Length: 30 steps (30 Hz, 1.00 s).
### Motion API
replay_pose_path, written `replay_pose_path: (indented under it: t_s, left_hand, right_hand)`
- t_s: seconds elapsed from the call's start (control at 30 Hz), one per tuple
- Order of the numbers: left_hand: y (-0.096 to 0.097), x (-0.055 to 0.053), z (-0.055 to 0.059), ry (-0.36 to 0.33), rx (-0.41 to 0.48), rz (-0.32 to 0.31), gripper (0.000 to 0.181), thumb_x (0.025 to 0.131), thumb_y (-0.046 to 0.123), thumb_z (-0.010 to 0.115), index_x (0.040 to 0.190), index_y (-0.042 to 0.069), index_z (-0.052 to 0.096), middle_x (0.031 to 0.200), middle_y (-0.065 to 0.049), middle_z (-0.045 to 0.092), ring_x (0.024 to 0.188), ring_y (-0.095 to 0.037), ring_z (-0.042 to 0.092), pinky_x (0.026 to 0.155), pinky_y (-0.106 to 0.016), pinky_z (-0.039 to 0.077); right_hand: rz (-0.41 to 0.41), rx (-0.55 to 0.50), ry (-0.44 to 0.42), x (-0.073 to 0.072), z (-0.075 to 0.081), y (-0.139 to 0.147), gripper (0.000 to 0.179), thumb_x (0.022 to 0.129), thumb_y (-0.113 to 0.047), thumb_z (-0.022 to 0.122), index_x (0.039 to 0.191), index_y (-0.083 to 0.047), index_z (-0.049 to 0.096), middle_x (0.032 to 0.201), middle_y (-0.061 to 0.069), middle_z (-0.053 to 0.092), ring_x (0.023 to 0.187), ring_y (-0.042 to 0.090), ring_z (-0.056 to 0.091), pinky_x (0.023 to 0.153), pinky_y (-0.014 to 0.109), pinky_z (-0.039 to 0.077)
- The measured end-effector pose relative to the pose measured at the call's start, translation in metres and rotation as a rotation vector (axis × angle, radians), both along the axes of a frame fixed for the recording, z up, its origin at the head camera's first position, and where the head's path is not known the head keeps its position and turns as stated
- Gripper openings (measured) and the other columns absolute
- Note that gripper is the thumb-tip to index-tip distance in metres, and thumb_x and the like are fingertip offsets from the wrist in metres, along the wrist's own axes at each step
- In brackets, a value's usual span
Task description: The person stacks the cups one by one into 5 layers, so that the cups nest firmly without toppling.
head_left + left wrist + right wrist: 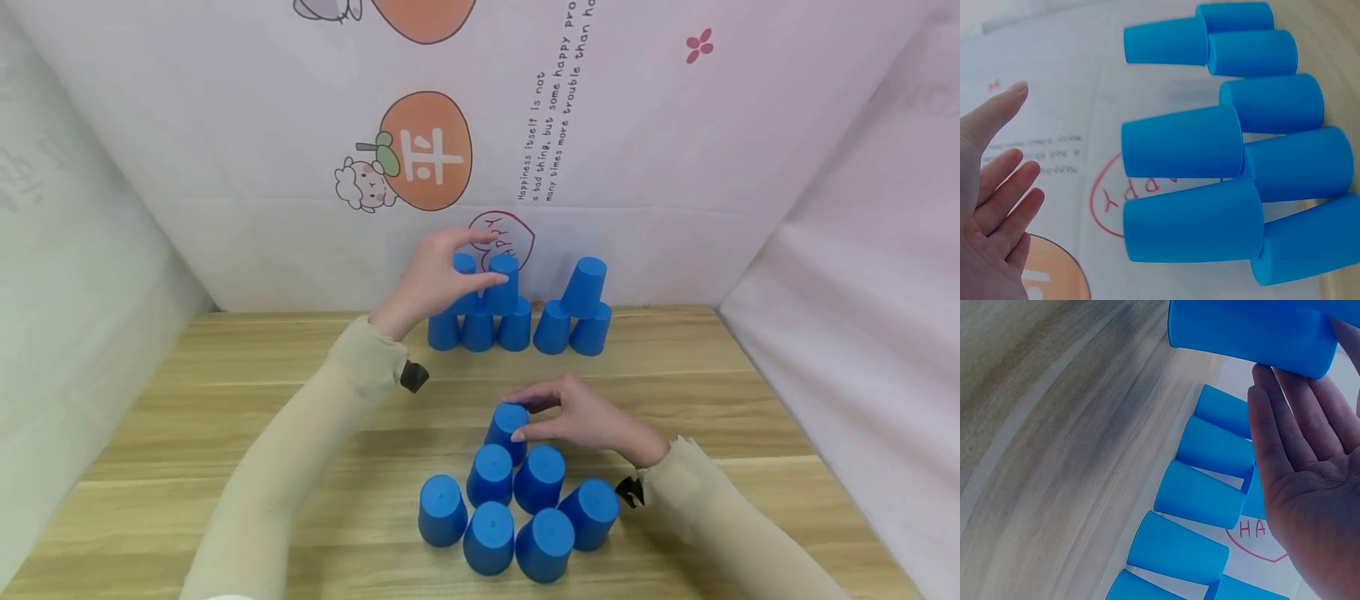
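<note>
At the back, several upside-down blue cups stand in a row, with more on top: a left upper cup [1191, 225], a middle upper cup [1182, 142] and a right upper cup [585, 287]. My left hand [438, 271] is raised by the left and middle upper cups, fingers and thumb spread; the left wrist view shows it apart from them and holding nothing. Nearer me, my right hand [581, 417] holds an upside-down blue cup [504, 433] between thumb and fingers. That cup [1247, 337] crosses the top of the right wrist view.
In front of the held cup, several more upside-down blue cups [489, 537] stand close together on the wooden table [187, 450]. A white printed cloth [637, 150] rises behind the back row, and white cloth [847, 250] hangs at both sides.
</note>
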<state>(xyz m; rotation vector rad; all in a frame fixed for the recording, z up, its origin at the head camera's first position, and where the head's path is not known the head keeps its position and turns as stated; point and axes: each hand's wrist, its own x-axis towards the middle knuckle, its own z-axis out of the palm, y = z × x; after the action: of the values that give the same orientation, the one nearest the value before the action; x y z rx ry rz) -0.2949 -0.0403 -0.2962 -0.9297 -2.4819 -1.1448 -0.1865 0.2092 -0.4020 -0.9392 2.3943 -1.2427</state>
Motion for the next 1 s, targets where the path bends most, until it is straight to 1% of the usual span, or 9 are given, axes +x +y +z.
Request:
replay_pose_path:
  t_s: [0.1, 0.2, 0.33, 0.43, 0.57, 0.73, 0.83, 1.0]
  left_hand:
    - [-0.01, 0.016, -0.005, 0.031, 0.013, -0.049, 0.057, 0.086, 0.036, 0.084, 0.134, 0.01, 0.067, 0.133, -0.002, 0.066, 0.124, -0.019, 0.057, 0.106, -0.044, 0.044]
    - [-0.02, 0.034, -0.017, 0.036, 0.006, -0.09, 0.057, 0.086, 0.036, 0.085, 0.134, 0.011, 0.067, 0.134, 0.0, 0.065, 0.125, -0.017, 0.057, 0.105, -0.042, 0.046]
    - [-0.031, 0.057, -0.038, 0.0, -0.006, -0.133, 0.057, 0.085, 0.035, 0.085, 0.135, 0.015, 0.066, 0.135, 0.003, 0.064, 0.125, -0.016, 0.057, 0.103, -0.04, 0.048]
    - [-0.036, 0.071, -0.054, -0.031, -0.014, -0.15, 0.057, 0.085, 0.034, 0.086, 0.135, 0.016, 0.066, 0.135, 0.003, 0.064, 0.126, -0.017, 0.057, 0.103, -0.042, 0.048]
    - [-0.04, 0.083, -0.07, -0.052, -0.016, -0.156, 0.059, 0.082, 0.035, 0.087, 0.134, 0.015, 0.067, 0.134, 0.003, 0.065, 0.126, -0.017, 0.058, 0.104, -0.047, 0.047]
    - [-0.047, 0.096, -0.085, -0.091, 0.012, -0.174, 0.06, 0.08, 0.033, 0.089, 0.133, 0.014, 0.067, 0.132, 0.0, 0.067, 0.123, -0.017, 0.06, 0.103, -0.049, 0.048]
    - [-0.05, 0.103, -0.092, -0.131, 0.028, -0.181, 0.058, 0.081, 0.032, 0.09, 0.132, 0.015, 0.067, 0.131, 0.001, 0.067, 0.123, -0.015, 0.06, 0.104, -0.05, 0.047]
    - [-0.049, 0.115, -0.105, -0.223, 0.049, -0.192, 0.056, 0.079, 0.033, 0.09, 0.129, 0.02, 0.069, 0.129, 0.008, 0.067, 0.123, -0.01, 0.058, 0.105, -0.052, 0.045]
  right_hand:
    - [0.002, -0.003, 0.004, 0.0, -0.001, 0.0, 0.045, 0.092, -0.026, 0.079, 0.132, -0.008, 0.069, 0.122, 0.0, 0.071, 0.109, 0.015, 0.068, 0.096, 0.055, 0.052]
    - [-0.002, -0.002, 0.007, 0.0, -0.003, -0.001, 0.044, 0.092, -0.027, 0.079, 0.131, -0.011, 0.069, 0.122, 0.0, 0.071, 0.108, 0.014, 0.068, 0.096, 0.055, 0.052]
    - [-0.005, -0.004, 0.01, 0.0, -0.002, -0.002, 0.044, 0.091, -0.03, 0.079, 0.13, -0.012, 0.07, 0.121, -0.001, 0.071, 0.107, 0.014, 0.068, 0.095, 0.056, 0.052]
    - [-0.013, 0.002, 0.007, 0.001, -0.001, -0.002, 0.045, 0.091, -0.032, 0.08, 0.13, -0.013, 0.07, 0.121, -0.003, 0.072, 0.106, 0.013, 0.069, 0.095, 0.056, 0.052]
    - [-0.025, 0.016, 0.003, 0.002, 0.0, -0.002, 0.045, 0.091, -0.033, 0.08, 0.13, -0.014, 0.07, 0.119, -0.004, 0.072, 0.105, 0.013, 0.069, 0.094, 0.056, 0.053]
    - [-0.02, 0.025, 0.013, 0.003, 0.002, -0.005, 0.045, 0.091, -0.032, 0.079, 0.131, -0.012, 0.069, 0.12, -0.002, 0.072, 0.106, 0.015, 0.069, 0.094, 0.055, 0.053]
    - [-0.018, 0.031, 0.013, 0.003, 0.003, -0.006, 0.045, 0.091, -0.03, 0.08, 0.131, -0.011, 0.069, 0.12, -0.001, 0.072, 0.106, 0.015, 0.069, 0.094, 0.055, 0.053]
    - [-0.008, 0.032, 0.028, 0.002, 0.002, -0.005, 0.046, 0.09, -0.028, 0.081, 0.131, -0.01, 0.069, 0.119, -0.001, 0.072, 0.106, 0.015, 0.069, 0.094, 0.054, 0.053]
